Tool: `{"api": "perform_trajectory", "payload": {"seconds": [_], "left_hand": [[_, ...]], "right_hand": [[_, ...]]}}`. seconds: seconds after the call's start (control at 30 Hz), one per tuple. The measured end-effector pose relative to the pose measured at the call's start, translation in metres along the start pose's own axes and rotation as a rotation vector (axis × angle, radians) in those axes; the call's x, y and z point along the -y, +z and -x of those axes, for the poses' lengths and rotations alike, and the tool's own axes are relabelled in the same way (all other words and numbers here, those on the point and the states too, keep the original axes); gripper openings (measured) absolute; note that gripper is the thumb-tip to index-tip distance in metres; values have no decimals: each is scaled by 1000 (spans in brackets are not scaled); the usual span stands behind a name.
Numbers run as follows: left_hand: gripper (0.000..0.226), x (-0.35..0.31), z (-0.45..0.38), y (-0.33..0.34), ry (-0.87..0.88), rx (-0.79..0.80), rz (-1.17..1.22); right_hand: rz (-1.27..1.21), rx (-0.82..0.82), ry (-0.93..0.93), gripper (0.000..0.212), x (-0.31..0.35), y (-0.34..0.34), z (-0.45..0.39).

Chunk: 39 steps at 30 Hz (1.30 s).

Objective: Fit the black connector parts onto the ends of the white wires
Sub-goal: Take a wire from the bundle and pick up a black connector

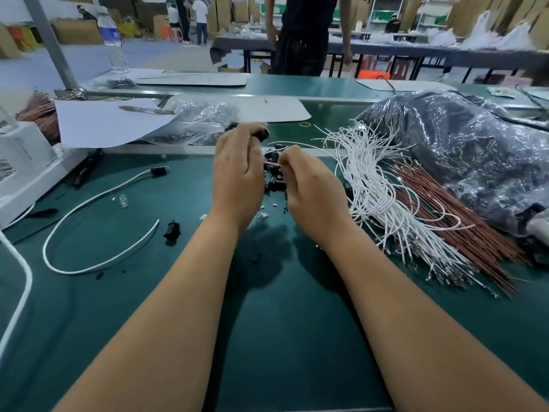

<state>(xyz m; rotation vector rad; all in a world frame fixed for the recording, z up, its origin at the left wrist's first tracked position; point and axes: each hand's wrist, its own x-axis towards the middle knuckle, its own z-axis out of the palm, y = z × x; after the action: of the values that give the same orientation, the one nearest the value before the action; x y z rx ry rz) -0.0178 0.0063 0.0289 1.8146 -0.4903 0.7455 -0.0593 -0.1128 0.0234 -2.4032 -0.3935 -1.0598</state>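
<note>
Left hand [237, 171] curled round a black connector part [263, 134] poking out at its 1 o'clock. Right hand [309, 185] pinching a white wire [297, 143] end at fingertips, wire arcing off toward 2 o'clock into the white wire bundle [383, 200]. Loose black connector pile [274, 176] on green mat [282, 307] between both hands. Stray connector [172, 230] at 8 o'clock of left hand.

Green workbench [282, 337]; cardboard boxes [77, 31] behind; blue floor [166, 55].
</note>
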Motion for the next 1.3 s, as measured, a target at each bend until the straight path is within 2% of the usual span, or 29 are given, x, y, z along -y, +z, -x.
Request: {"api": "perform_trajectory", "payload": {"seconds": [0.1, 0.2, 0.3, 0.43, 0.47, 0.53, 0.63, 0.73, 0.8, 0.83, 0.97, 1.1, 1.2, 1.3], "left_hand": [[20, -2, 2, 3, -67, 128, 111], [23, 3, 0, 0, -64, 75, 109], [24, 14, -6, -7, -94, 0, 32], [21, 24, -5, -10, -131, 73, -149], [21, 25, -3, -10, -141, 99, -198], [21, 27, -1, -10, -161, 127, -240], [21, 24, 0, -9, -143, 141, -194], [21, 15, 1, -4, -104, 159, -169], [22, 10, 2, -2, -98, 177, -136], [22, 9, 2, -1, -106, 186, -128], [22, 11, 2, -1, -123, 201, -208], [22, 14, 2, -2, -138, 196, -222], [22, 16, 2, -4, -170, 202, -149], [21, 14, 3, -1, -173, 236, -132]], "right_hand": [[-4, -194, 6, 11, -1, -6, -1], [40, -398, 98, 13, -6, -11, -7], [29, -554, 242, 16, -16, -17, -14], [96, -676, 472, 18, -27, -24, -16], [134, -658, 521, 17, -30, -25, -16], [275, -523, 533, 25, -32, -25, -14], [314, -265, 305, 35, -22, -18, -9], [302, 33, 68, 29, -3, -1, -5], [357, 162, 11, 26, 3, 8, -4], [364, 170, 14, 24, 3, 10, -3], [371, 36, 113, 16, 1, 6, -5], [406, -25, 214, 17, -6, 3, -6], [341, -5, 230, 17, -10, 0, -6], [173, 94, 134, 19, -6, -2, -4]]}}
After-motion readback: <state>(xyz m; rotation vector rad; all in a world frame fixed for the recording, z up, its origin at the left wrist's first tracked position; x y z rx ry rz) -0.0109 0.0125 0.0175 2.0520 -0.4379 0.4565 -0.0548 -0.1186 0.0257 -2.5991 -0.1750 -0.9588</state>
